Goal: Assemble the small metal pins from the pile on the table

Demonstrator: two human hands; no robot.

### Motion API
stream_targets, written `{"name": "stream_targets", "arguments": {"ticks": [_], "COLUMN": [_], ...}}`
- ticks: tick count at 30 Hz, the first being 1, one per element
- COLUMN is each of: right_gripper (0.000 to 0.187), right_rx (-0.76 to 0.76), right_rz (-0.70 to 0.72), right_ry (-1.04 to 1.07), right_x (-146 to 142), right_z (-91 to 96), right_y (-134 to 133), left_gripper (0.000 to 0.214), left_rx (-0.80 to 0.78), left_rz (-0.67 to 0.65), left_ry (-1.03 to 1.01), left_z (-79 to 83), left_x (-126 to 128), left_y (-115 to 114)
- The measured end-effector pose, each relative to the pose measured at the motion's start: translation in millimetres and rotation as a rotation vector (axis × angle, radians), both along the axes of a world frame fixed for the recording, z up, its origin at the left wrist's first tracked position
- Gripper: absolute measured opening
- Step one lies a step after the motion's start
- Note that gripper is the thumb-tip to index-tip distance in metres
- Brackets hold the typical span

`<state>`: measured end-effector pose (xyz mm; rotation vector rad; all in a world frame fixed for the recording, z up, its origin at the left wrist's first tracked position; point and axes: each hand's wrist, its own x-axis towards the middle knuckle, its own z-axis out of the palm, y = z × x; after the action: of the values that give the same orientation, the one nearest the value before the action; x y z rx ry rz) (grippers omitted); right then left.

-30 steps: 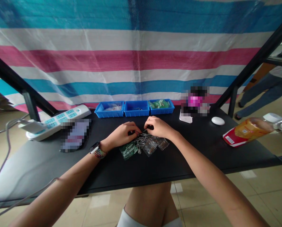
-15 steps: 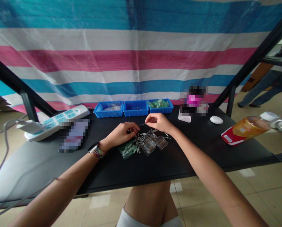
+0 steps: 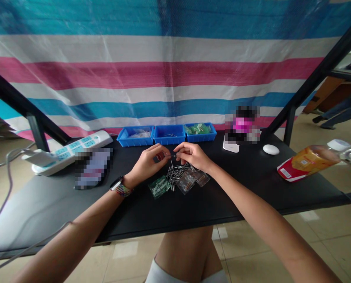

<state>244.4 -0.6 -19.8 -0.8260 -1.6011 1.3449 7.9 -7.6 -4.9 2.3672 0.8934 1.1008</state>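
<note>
My left hand (image 3: 147, 164) and my right hand (image 3: 193, 155) meet just above a black table (image 3: 193, 204). Both are pinched on the ends of a thin metal pin (image 3: 172, 156) held level between them. Something small and reddish shows inside the left fingers. Below the hands lies a pile of metal pins (image 3: 175, 173), with green plastic parts (image 3: 159, 186) to its left and small clear bags (image 3: 193, 180) to its right.
Three blue bins (image 3: 167, 135) line the table's back edge. A white power strip (image 3: 69, 151) lies at left, a white stand (image 3: 231, 147), a white round object (image 3: 271, 149) and an orange bottle (image 3: 309, 161) at right. A person's legs (image 3: 337, 114) are at far right.
My right hand lifted a pin out of the pile and carried it left. My left hand rose from the table to meet it and pinched the pin's other end.
</note>
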Motion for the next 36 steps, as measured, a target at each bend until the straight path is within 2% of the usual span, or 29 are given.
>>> {"name": "stream_targets", "arguments": {"ticks": [10,15,21,25,36], "right_gripper": [0.023,0.025,0.033,0.036,0.025], "right_rx": [-0.041,-0.004,0.022,0.029,-0.027], "right_rz": [-0.027,-0.081,-0.116,-0.13,-0.118], "right_ry": [0.085,0.101,0.081,0.059,0.153], "right_x": [0.3,-1.3,-2.8,-3.2,-3.8], "right_z": [3.3,2.4,-2.0,-2.2,7.5], "right_y": [-3.1,-3.0,-0.8,-1.5,-9.8], "left_gripper": [0.028,0.03,0.022,0.021,0.028], "left_rx": [-0.006,-0.02,-0.045,-0.037,-0.027], "left_rz": [0.011,0.002,0.065,0.056,0.048], "left_ry": [0.025,0.036,-0.011,-0.019,0.0], "left_z": [6.3,6.7,1.9,1.8,8.4], "left_x": [1.1,1.3,1.0,-0.1,1.6], "left_y": [-3.1,-1.8,-0.1,0.0,-2.7]}}
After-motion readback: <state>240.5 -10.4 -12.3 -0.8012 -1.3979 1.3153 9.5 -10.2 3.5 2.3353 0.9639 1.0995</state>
